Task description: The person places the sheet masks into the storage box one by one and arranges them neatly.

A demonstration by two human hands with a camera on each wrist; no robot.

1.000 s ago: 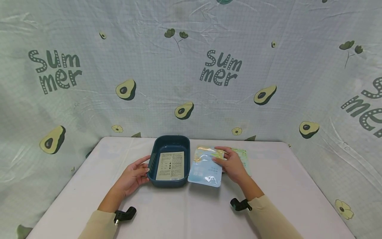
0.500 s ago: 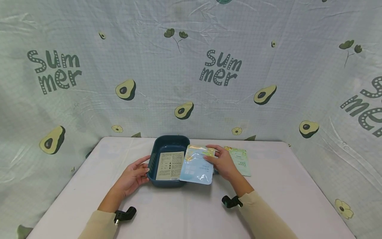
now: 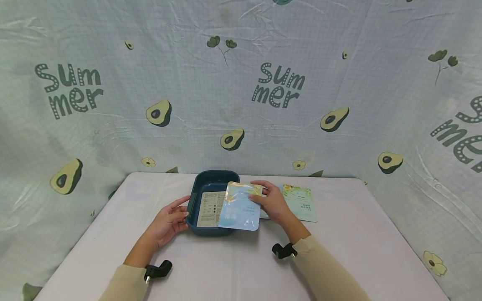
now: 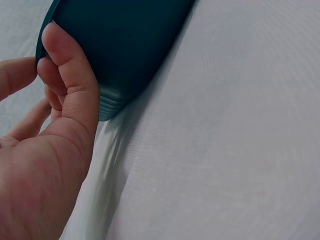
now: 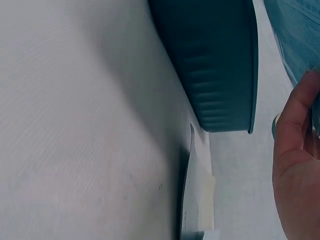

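A dark blue-green plastic basin (image 3: 191, 225) with a printed label (image 3: 208, 209) inside stands on the table. At its left side my left hand (image 3: 169, 223) pinches the rim, fingertips and thumb against the edge in the left wrist view. My right hand (image 3: 273, 204) grips a light blue foil pouch (image 3: 241, 213) by its upper right edge, thumb on the front. The pouch is tilted above the basin's right side and covers part of the label. A green pouch (image 3: 300, 203) lies on the table to the right. Partly hidden behind my right hand is another pale blue pouch (image 3: 264, 215).
A white cloth covers the table (image 3: 226, 271). The basin is near the table's back edge, with a patterned curtain (image 3: 188, 83) rising behind it. In the right wrist view, the basin wall (image 5: 215, 75) stands next to a pouch (image 5: 192, 195) on the cloth.
My right hand has moved left with the blue pouch, from beside the basin to over its right side. More of the green pouch now shows. My left hand has stayed at the rim.
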